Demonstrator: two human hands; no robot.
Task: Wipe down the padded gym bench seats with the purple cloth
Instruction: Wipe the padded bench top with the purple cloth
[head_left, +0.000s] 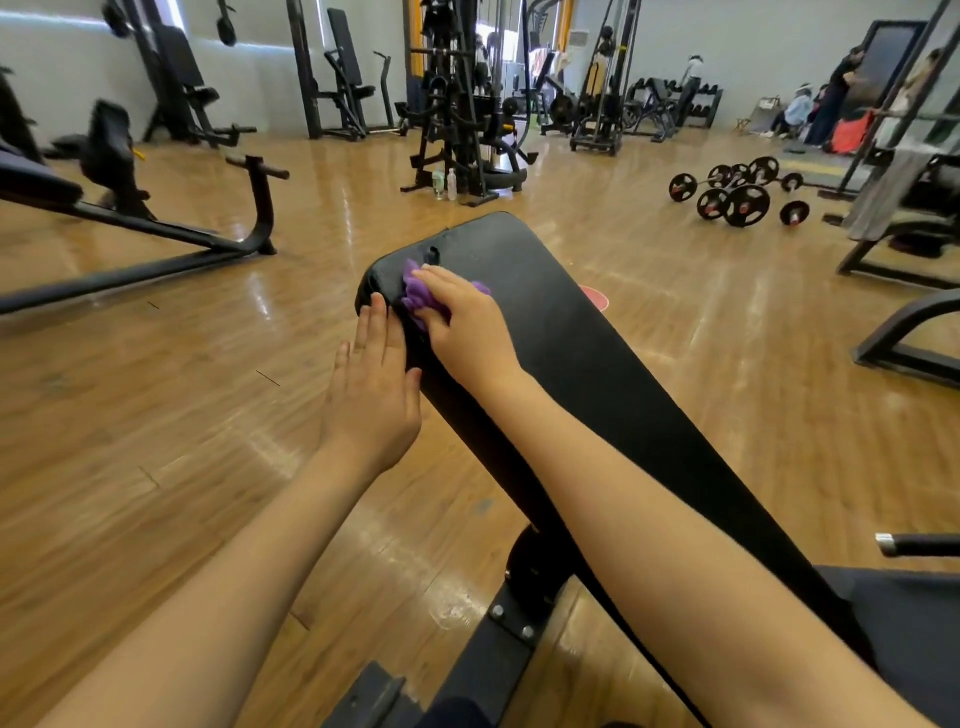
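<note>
Wood gym floor (156, 415) surrounds the black bench pad (597, 353). My right hand (467, 332) bunches the purple cloth (418, 299) near the pad's far end — soft, light, likely to slip unless gripped whole. My left hand (371, 384) lies flat, fingers together, steadying the edge.

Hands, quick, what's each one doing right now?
Left hand: open, fingers straight, resting flat on the bench pad edge.
Right hand: holding the purple cloth against the pad.

Long black padded bench seat (597, 353), running away from the viewer, with a crumpled purple cloth (418, 299) lying near its far-left corner.
</note>
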